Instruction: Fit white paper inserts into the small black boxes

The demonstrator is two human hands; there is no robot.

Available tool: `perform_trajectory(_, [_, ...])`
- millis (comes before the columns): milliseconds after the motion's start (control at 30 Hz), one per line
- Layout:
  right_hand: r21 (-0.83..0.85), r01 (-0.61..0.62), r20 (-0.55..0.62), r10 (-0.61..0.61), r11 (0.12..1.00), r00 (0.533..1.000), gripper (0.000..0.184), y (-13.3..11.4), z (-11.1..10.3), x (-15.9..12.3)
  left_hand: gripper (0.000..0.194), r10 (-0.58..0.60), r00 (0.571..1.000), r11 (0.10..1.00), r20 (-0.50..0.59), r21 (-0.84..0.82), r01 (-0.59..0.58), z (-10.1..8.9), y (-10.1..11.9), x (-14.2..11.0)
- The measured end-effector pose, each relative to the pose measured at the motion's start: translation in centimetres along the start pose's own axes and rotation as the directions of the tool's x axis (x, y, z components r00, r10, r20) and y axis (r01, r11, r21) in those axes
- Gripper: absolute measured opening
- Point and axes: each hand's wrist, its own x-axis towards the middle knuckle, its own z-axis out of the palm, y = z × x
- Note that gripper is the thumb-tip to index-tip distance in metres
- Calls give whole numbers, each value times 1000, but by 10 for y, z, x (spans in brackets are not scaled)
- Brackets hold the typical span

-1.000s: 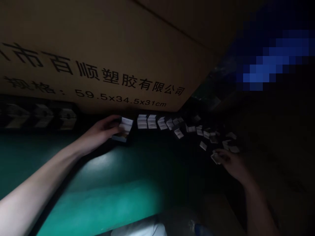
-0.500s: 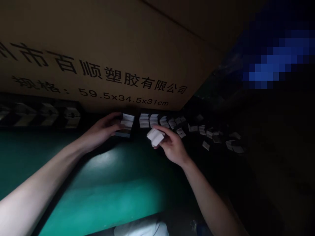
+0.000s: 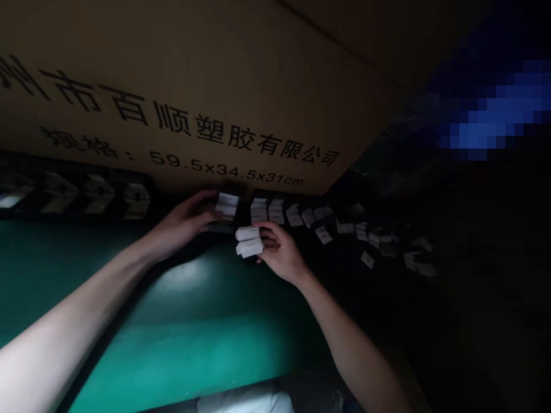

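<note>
My left hand (image 3: pixel 193 217) is closed on the left side of a small dark open box (image 3: pixel 222 228), which has a white folded insert (image 3: pixel 228 202) in it. Between the fingers of my right hand (image 3: pixel 282 252) is a white folded insert (image 3: pixel 248 241), its two ridged parts facing left, held low in front of the row. Just behind my right hand stand dark boxes with white inserts (image 3: pixel 259 210). What the fingertips of my right hand do underneath is hidden.
A large printed cardboard carton (image 3: pixel 181 74) walls off the back. More dark boxes with pale inserts (image 3: pixel 98 195) line up at left. Loose white pieces (image 3: pixel 367 260) lie scattered at right in deep shade. The work surface (image 3: pixel 206 338) is green.
My right hand has moved left, closer to the box at my left hand, and turned the white insert so its ridges face left. The camera view has shifted slightly.
</note>
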Motion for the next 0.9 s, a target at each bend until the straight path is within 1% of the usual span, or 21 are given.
perform_trajectory(100, [-172, 100, 56, -92, 980, 994, 47, -3, -4, -2, 62, -6, 1000, 1000, 30, -6, 6, 0, 1, 0])
perform_trajectory(200, [-258, 216, 155, -180, 942, 971, 52, -7, -8, -5, 63, 2, 1000, 1000, 31, 6, -2, 1, 2, -1])
perform_trajectory(267, [-301, 249, 171, -204, 921, 964, 57, -8, -10, -7, 63, 3, 999, 1000, 33, 26, -4, 0, 3, -1])
perform_trajectory(333, [-362, 252, 125, -221, 898, 967, 59, -8, -11, -7, 63, -6, 999, 999, 32, 53, 4, 0, 4, -2])
perform_trajectory(367, [-396, 249, 81, -237, 884, 968, 57, -7, -11, -8, 63, -9, 999, 998, 34, 61, 7, 0, 5, -2])
perform_trajectory(433, [-469, 231, -32, -277, 852, 960, 48, -6, -10, -8, 65, -17, 999, 996, 40, 84, 13, 0, 7, -3])
perform_trajectory(500, [-520, 187, -133, -295, 833, 946, 36, -7, -6, -8, 67, -22, 999, 994, 38, 105, 18, 0, 9, -4])
perform_trajectory(533, [-535, 167, -161, -294, 828, 942, 33, -8, -3, -9, 67, -27, 999, 994, 34, 111, 23, 1, 10, -5])
perform_trajectory(567, [-547, 156, -174, -294, 823, 940, 34, -9, 0, -9, 66, -33, 999, 993, 27, 113, 30, 1, 10, -5])
perform_trajectory(600, [-558, 152, -169, -291, 816, 942, 39, -10, 4, -10, 65, -39, 999, 993, 26, 108, 36, 1, 10, -5])
perform_trajectory(700, [-610, 146, -127, -278, 779, 952, 63, -13, 16, -12, 62, -32, 999, 998, 42, 52, 30, 2, 8, -5])
perform_trajectory(733, [-628, 131, -119, -262, 767, 958, 68, -13, 18, -12, 61, -23, 998, 1000, 54, 23, 21, 2, 7, -4])
perform_trajectory(767, [-641, 115, -116, -243, 759, 963, 68, -13, 19, -12, 60, -13, 998, 1000, 63, -6, 13, 1, 5, -4])
perform_trajectory(833, [-647, 99, -109, -220, 756, 969, 63, -12, 17, -12, 59, -2, 997, 999, 81, -52, 6, 1, 2, -2])
perform_trajectory(900, [-635, 144, -62, -236, 759, 970, 54, -10, 12, -12, 58, 3, 996, 996, 94, -86, 5, 0, 0, -1])
